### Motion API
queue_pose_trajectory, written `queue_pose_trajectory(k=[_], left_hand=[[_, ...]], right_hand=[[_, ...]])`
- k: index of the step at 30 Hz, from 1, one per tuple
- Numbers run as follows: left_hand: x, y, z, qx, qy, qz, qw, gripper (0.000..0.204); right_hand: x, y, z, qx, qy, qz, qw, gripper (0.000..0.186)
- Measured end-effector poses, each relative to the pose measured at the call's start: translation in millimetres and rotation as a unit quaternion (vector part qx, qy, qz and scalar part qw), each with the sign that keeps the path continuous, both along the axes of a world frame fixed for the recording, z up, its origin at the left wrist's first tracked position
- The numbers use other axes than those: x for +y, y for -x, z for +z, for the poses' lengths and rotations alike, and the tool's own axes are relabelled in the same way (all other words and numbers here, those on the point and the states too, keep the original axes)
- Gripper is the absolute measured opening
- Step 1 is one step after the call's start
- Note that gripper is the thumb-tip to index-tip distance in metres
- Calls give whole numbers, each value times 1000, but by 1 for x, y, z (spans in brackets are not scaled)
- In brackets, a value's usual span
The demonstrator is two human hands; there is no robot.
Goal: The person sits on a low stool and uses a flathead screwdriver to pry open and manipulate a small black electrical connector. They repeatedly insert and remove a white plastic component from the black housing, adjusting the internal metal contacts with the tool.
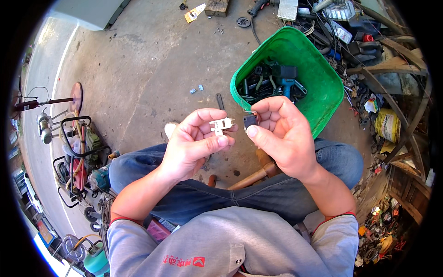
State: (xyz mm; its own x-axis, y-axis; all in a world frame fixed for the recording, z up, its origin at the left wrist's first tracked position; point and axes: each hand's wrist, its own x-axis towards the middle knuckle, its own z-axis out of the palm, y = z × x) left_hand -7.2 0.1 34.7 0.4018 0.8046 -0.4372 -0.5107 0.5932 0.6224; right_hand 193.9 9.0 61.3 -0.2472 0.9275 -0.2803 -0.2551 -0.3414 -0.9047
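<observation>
At the centre, my left hand (199,142) pinches a small cream plastic part (221,124) with prongs and slots between thumb and fingers. My right hand (279,135) grips a small black block-shaped part (250,120), with a thin metal piece showing at its top. The two parts are held apart, a short gap between them. Just behind my right hand stands a green square bucket (323,101) holding dark tools and a blue-and-black power tool (286,83). A dark flat wrench-like piece (219,100) lies on the floor beyond my left hand.
The concrete floor (157,64) carries two small silver pieces (193,91) and a wood block (216,8). Machinery (76,157) stands left, beside a road. Piled scrap, cables and boards (392,69) line the right. A wooden handle (244,180) lies between my legs.
</observation>
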Motion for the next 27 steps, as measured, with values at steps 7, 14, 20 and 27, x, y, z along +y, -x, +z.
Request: queue_pose_trajectory(k=[7, 14, 20, 27], left_hand=[[3, 4, 0, -71, 51, 24, 996, 30], [-3, -1, -1, -103, 37, 39, 993, 39], [-6, -6, -3, -94, 45, 32, 994, 43], [-2, -4, -8, -83, 22, 12, 996, 34]], right_hand=[[1, 2, 2, 19, 54, 21, 998, 33], [-6, 8, 5, 26, 69, 37, 997, 27], [-11, 12, 0, 3, 25, 34, 999, 25], [-10, 10, -5, -18, -6, 21, 1000, 24]])
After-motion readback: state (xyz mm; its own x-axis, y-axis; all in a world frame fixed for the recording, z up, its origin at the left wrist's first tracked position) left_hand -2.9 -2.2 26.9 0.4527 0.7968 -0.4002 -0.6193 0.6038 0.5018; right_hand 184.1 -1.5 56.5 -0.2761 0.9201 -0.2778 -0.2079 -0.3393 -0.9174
